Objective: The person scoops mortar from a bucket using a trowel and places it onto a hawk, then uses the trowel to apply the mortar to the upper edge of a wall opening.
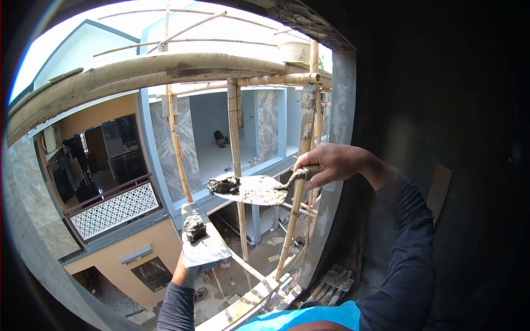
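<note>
My right hand (327, 165) is closed round the handle of a brick trowel (258, 190), its blade held flat and pointing left. A dark lump of wet mortar (223, 185) sits near the tip, with a thinner smear over the rest of the blade. Lower and to the left, my left hand (186, 276) holds a rectangular plastering trowel (204, 251) from beneath, flat face up. The plate hides most of those fingers. Another lump of mortar (195, 228) rests on this plate. The two blades are apart, the brick trowel higher.
I am at a wall opening with a grey plastered edge (338, 110) on the right. Outside stands bamboo scaffolding (234, 121), with a thick horizontal pole (132, 69) across the top. Beyond are a facing building and a white balcony railing (116, 212). The ground lies well below.
</note>
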### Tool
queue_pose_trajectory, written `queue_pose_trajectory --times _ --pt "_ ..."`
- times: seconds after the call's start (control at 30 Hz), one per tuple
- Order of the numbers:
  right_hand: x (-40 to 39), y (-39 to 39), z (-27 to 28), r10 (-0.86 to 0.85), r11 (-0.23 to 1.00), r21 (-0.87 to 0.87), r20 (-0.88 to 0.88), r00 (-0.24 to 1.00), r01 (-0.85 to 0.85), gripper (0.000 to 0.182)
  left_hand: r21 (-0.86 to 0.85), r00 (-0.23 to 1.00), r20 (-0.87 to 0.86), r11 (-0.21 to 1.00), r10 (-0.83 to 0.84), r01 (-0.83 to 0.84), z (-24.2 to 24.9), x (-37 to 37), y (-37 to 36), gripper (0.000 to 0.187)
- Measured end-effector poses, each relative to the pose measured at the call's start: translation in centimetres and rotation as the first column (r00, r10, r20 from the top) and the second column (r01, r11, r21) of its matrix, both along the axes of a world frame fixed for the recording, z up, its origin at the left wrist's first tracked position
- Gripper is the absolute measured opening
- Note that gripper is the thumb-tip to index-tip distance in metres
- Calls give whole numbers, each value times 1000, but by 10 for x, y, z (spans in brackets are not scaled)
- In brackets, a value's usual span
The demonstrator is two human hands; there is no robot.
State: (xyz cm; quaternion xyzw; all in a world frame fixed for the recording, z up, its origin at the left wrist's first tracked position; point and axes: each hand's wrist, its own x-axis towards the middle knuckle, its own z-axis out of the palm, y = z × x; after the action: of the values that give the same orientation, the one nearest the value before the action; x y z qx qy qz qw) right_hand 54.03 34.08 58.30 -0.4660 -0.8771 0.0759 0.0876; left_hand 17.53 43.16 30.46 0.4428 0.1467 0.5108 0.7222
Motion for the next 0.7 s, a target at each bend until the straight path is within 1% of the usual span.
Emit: queue_pose_trajectory --times 0.03,0.07,0.1,0.13,0.17,0.2,0.27,0.3,0.33,0.37,0.4,0.43,0.47,0.53,0.57,0.6,0.67,0.7 --pt "-3 -1 -2 13 1000 -26 47 999 -12 40 -22 995 -23 995 96 -97 -3 0 -2 30" --pt "-6 -4 -2 -12 996 -91 76 997 19 41 -42 980 -47 980 191 -193 -9 1 -5 26" --pt "-6 -2 -4 9 993 -119 88 996 1 41 110 951 -175 965 256 -240 -43 -12 19 27" --pt "-5 0 -5 32 989 -149 100 994 -17 41 10 971 -143 981 191 -192 -38 -14 7 29" --pt "0 6 -8 55 981 -190 67 996 -41 41 -21 977 -98 981 188 -191 -41 -18 -2 30" --pt "4 9 -4 61 981 -187 73 995 -47 41 -38 975 -70 977 209 -212 -48 -23 -6 30" --pt "10 18 14 154 969 -191 -17 988 -155 39 -65 966 -44 964 254 -256 -60 -30 -14 31" --pt "8 15 40 -8 941 -337 -57 998 -12 36 -72 961 -37 958 275 -277 -67 -34 -17 31" --pt "21 27 66 -13 922 -383 -167 986 -53 36 -81 957 -17 954 289 -290 -77 -39 -22 31" --pt "37 41 102 -14 963 -263 -293 956 -66 34 -89 953 4 949 303 -302 -81 -39 -24 32" --pt "50 54 138 -44 999 -44 -472 880 26 33 -83 950 21 947 313 -310 -89 -40 -22 32" --pt "61 58 159 -8 978 177 -490 872 109 33 -140 947 39 941 317 -310 -78 -35 -33 30" --pt "65 57 173 39 898 398 -497 867 188 33 -148 946 18 937 323 -317 -80 -37 -35 30" --pt "63 47 148 -88 935 252 -519 850 251 36 -137 946 -21 937 322 -322 -91 -40 -29 30" --pt "73 50 130 -111 922 266 -516 850 282 37 -140 948 -33 937 318 -319 -102 -42 -31 30" --pt "75 49 115 -100 922 277 -505 857 271 36 -143 949 -47 938 313 -316 -109 -42 -31 30" --pt "80 54 105 -160 916 275 -416 895 291 34 -133 950 -73 941 303 -310 -121 -39 -29 31" --pt "74 50 105 -171 916 270 -409 896 297 34 -128 951 -84 943 297 -306 -127 -36 -27 31"
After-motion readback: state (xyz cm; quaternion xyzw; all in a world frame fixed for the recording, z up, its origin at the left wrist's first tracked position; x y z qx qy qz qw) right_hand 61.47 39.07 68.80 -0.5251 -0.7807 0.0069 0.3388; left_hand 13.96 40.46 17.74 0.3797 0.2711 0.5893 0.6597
